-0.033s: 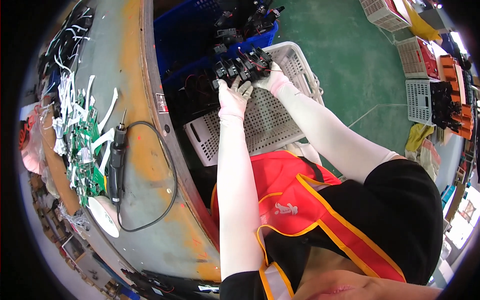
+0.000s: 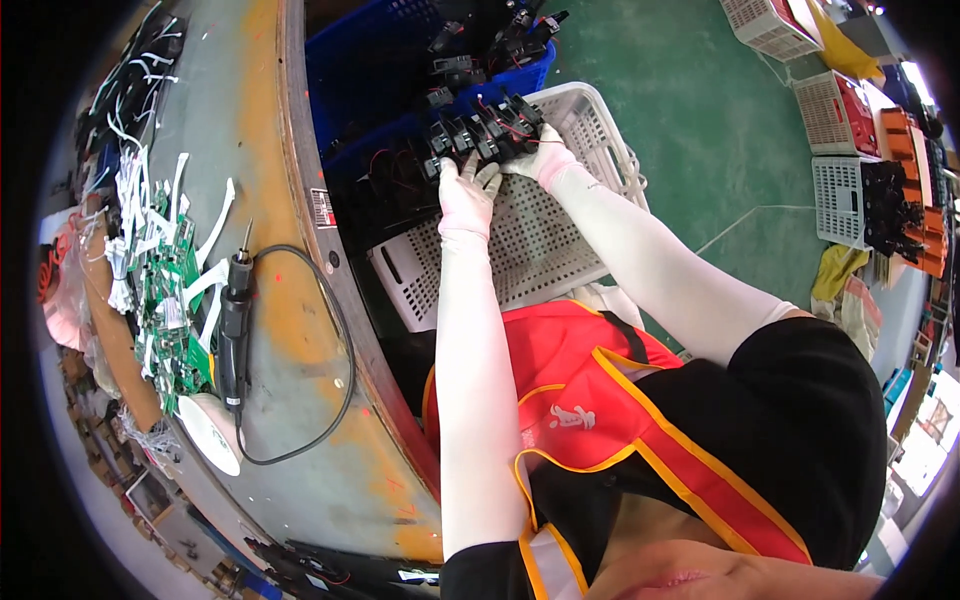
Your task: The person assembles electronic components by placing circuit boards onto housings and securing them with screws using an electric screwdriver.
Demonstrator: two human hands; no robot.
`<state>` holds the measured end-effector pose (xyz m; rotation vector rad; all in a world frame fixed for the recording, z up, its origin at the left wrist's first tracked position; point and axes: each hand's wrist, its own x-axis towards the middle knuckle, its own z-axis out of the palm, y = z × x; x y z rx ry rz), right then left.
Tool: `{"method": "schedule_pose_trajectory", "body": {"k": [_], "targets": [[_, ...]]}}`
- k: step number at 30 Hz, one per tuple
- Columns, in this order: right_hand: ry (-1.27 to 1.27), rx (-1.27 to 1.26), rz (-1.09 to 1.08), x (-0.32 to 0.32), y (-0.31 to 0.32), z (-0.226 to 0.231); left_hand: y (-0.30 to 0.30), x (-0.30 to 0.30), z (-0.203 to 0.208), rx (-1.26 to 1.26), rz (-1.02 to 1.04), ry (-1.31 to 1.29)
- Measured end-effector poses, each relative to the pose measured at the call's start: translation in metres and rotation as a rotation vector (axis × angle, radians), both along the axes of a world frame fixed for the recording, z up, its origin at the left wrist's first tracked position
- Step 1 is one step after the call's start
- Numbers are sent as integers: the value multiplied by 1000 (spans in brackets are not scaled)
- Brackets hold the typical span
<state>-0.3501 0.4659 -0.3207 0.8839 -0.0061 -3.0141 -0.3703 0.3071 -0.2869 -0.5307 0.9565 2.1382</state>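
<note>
Several black parts I see held between left hand and right hand, at the far side of the white basket, seemingly not yet laid down, while more pieces lie in the blue crate behind it.

Some fingers of your left hand and right hand are hidden by the black parts. The far blue crate is cut off by the upper edge, so you cannot see its far end.

Two hands; one corded tool
</note>
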Motion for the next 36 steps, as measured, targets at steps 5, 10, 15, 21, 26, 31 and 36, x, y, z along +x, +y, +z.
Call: {"method": "schedule_pose_trajectory", "body": {"k": [5,10,15,21,26,31,36], "targets": [[-81,21,-101,4,-19,4,18,21,-17,-141,550,-129],[-279,65,129,10,14,-31,-5,22,9,66,284,-218],[-335,143,136,13,28,0,-23,17,30,118,394,-358],[-394,206,212,17,23,18,-20,10,31,165,242,-259],[-322,239,248,21,14,44,-16,12,37,94,235,-281],[-156,288,245,23,2,47,-23,15,38,73,196,-259],[71,527,252,-2,21,-4,0,17,42,40,80,-260]]}}
